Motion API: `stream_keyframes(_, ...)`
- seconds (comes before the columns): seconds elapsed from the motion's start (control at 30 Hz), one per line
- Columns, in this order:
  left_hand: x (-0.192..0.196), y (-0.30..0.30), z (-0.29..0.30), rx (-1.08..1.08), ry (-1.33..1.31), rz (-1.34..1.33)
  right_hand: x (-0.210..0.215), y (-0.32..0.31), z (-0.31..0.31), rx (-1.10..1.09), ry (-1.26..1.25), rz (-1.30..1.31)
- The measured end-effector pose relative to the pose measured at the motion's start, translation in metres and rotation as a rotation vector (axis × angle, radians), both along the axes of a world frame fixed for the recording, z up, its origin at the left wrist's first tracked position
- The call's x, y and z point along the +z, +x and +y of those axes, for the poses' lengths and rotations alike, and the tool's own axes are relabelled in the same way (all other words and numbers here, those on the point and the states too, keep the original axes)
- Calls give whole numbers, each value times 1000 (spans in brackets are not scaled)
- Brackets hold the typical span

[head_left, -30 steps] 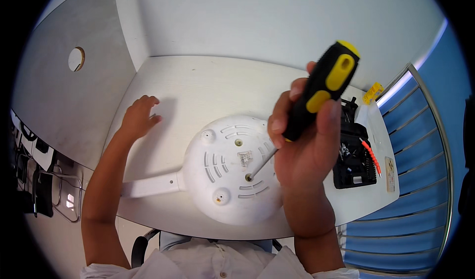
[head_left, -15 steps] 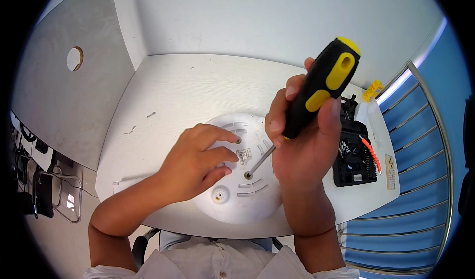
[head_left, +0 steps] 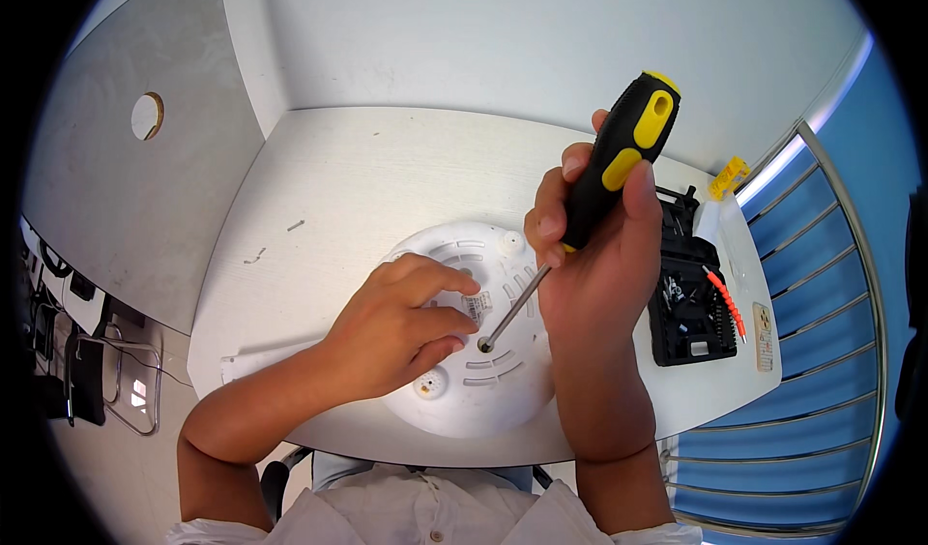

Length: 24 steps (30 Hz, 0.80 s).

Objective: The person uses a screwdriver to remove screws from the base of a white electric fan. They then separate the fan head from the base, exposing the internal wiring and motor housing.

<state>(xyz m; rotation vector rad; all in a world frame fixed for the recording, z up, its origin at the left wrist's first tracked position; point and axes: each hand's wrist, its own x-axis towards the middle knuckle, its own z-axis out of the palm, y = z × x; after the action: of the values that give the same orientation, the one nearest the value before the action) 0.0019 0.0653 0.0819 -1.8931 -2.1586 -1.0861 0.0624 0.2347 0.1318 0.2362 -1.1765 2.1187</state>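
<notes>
The right hand (head_left: 604, 274) is wrapped around the black-and-yellow handle of a screwdriver (head_left: 619, 163), whose thin shaft slants down and to the left until its tip sits in a recessed screw hole (head_left: 486, 345) on the underside of a round white appliance base (head_left: 478, 390). That base lies flat near the front edge of the white bench (head_left: 367, 177), slotted vents facing up. The left hand (head_left: 396, 327) rests spread on top of it, fingers curled loosely, with the fingertips (head_left: 454, 344) just beside the hole; it pins the base down but grips nothing.

The likeliest trouble is a slip. The shaft stands tilted rather than square to the hole, so a hard push or turn could cam the tip out of the screw head, chewing the head or scarring the plastic. Because the left fingertips lie so near the tip, a skid toward them could jab a finger.

The base could also spin or slide toward the bench edge under torque if the left hand eases off. Two small loose pieces (head_left: 275, 240) on the bench and the open black bit case (head_left: 688, 318) to the right could be knocked.
</notes>
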Motion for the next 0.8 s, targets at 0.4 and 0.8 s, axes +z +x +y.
stream_keyframes(0.4, 8, 1, 10, 15, -62, -36, -1, -1, 6, -32, -10, 154)
stream_keyframes(0.8, -1, -2, 8, 27, -8, -82, -6, 10, -11, 157, 266, 300)
